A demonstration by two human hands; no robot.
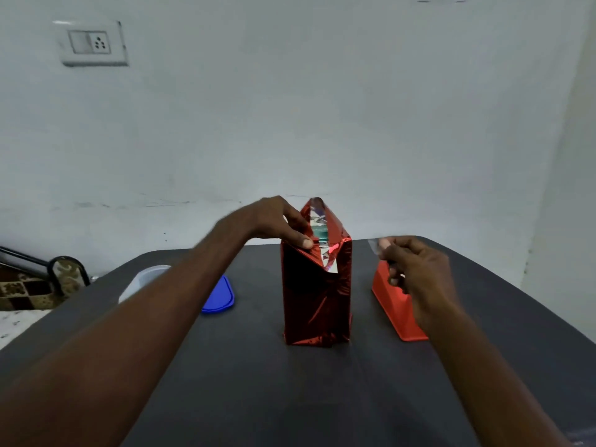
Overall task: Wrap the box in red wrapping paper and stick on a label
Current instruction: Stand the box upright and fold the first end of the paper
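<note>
A tall box wrapped in shiny red paper (317, 301) stands upright in the middle of the dark table (290, 398). Its top end is unsealed, with flaps standing up and the silver inner side showing. My left hand (277, 225) pinches a folded flap at the box's upper left edge, thumb on the front. To the right of the box, my right hand (409, 269) holds a small clear piece of tape (374, 245) between its fingertips, apart from the box. No label is in view.
A red tape dispenser (392, 311) sits on the table right of the box, partly behind my right hand. A blue lid (219, 296) and a white container (142, 280) lie at the left, behind my left forearm. A wall stands close behind the table.
</note>
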